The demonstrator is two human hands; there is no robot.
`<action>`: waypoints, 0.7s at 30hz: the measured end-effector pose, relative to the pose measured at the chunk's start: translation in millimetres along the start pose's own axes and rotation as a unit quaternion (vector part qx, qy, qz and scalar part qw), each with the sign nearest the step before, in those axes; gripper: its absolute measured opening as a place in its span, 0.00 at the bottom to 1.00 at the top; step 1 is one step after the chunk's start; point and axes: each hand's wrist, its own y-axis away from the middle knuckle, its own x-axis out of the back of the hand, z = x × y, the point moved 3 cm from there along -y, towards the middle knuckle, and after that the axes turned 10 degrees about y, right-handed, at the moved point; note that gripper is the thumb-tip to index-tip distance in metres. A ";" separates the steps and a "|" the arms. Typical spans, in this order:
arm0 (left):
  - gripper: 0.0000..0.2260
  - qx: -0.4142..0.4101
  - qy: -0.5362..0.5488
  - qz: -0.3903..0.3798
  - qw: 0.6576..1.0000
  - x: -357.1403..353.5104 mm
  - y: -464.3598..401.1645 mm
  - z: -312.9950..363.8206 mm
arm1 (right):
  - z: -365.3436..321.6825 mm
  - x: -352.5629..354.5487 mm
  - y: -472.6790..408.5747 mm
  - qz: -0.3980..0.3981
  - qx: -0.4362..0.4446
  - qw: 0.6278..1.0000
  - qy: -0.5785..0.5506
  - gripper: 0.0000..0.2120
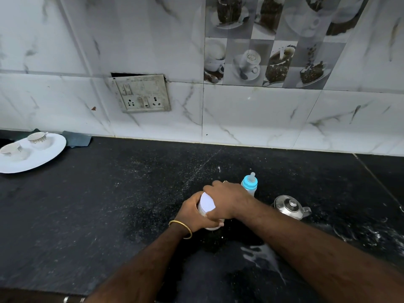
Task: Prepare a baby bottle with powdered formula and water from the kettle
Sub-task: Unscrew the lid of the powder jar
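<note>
Both forearms reaching in from the near edge of the black counter [87, 204]. Left hand [192, 212], gold bangle [181, 228] at the wrist, fingers wrapped round the side of a white formula tub [206, 206]. Right hand [227, 199] clamped over the tub's lid, hiding most of it. Baby bottle [249, 184] just behind, blue collar on, lower half covered by the right hand. Steel kettle [290, 207] toward the right, spout partly cut by the forearm. Wide bare stretch across the left half. White tray [43, 158] with two cups [38, 139] far in the back-left corner, cropped by the frame. White smears near the right edge, hard to identify.
</note>
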 end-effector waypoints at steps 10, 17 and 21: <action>0.37 0.011 0.005 -0.013 1.000 9.6 -1.9 2.3 | 21.1 7.0 8.8 0.051 0.053 0.979 -0.188 0.35; 0.35 0.006 0.016 -0.011 1.000 20.9 -0.9 1.0 | 48.1 -30.9 26.9 0.106 -0.089 0.863 -0.487 0.30; 0.35 0.008 0.019 0.000 1.000 29.4 0.3 -3.1 | 54.1 -65.6 37.7 0.106 -0.164 0.843 -0.502 0.28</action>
